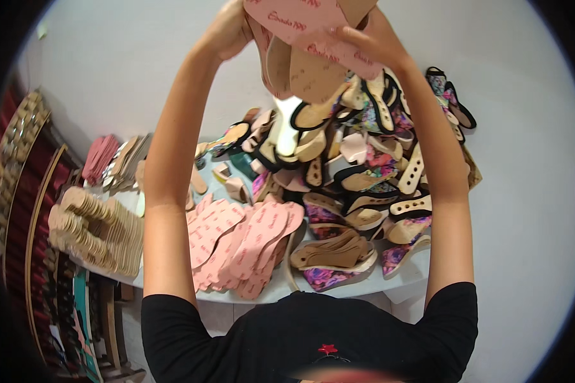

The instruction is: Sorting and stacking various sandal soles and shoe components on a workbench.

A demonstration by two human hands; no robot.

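Raised high at the top of the head view, I hold a loose bunch of shoe insoles, pink printed ones [281, 22] together with tan ones [316, 76]. My left hand [229, 32] is closed on the bunch's left edge, its fingertips partly hidden behind it. On the other side my right hand [380, 41] grips the bunch, one digit lying across a pink face. The insoles fan out, with rounded tan ends hanging below the pink ones. The upper part of the bunch is cut off by the picture's edge.
Below lie a pile of pink insoles [252, 246], a heap of floral wedge sandals [364, 179] and a wedge [338, 274] carrying tan insoles [335, 249]. Stacked beige soles [102, 230] stand at the table's left, near a pink bundle [100, 158]. A rack [16, 159] rises far left.
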